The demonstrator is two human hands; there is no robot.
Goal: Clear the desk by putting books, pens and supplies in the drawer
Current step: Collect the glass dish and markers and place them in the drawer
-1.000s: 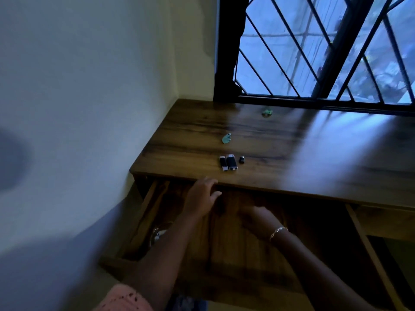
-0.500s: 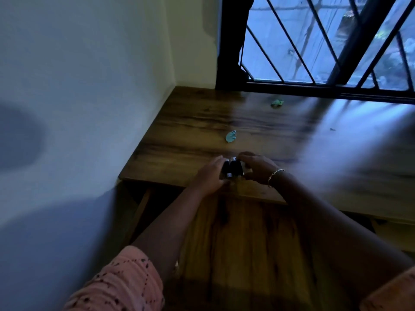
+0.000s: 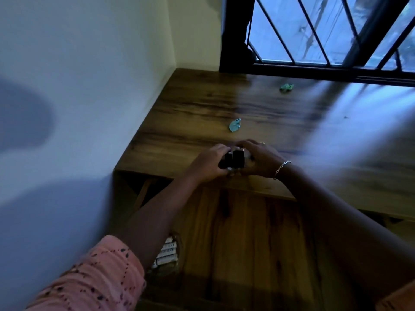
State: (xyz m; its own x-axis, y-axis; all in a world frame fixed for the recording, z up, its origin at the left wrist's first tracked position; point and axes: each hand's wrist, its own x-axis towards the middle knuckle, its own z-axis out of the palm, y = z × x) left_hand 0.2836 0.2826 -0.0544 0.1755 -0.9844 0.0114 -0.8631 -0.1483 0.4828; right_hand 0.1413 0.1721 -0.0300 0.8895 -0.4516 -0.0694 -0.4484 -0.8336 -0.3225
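Note:
Two small black blocks (image 3: 233, 159) with pale ends lie side by side near the front edge of the wooden desk (image 3: 193, 113). My left hand (image 3: 207, 166) curls round them from the left. My right hand (image 3: 261, 160), with a bracelet on the wrist, cups them from the right, fingers bent over the top. Below the desk edge the wooden drawer (image 3: 247, 239) stands pulled out under my forearms. A small teal scrap (image 3: 235, 125) lies on the desk just beyond my hands, and a green scrap (image 3: 286, 87) sits near the window.
A white wall runs along the left side of the desk. A barred window (image 3: 325, 34) closes off the back. In the drawer's left part a stack of white labelled items (image 3: 167, 254) shows beside my left forearm.
Both hands rose from the drawer to the desk's front edge and closed round the small black blocks. The view has tilted down and nearer.

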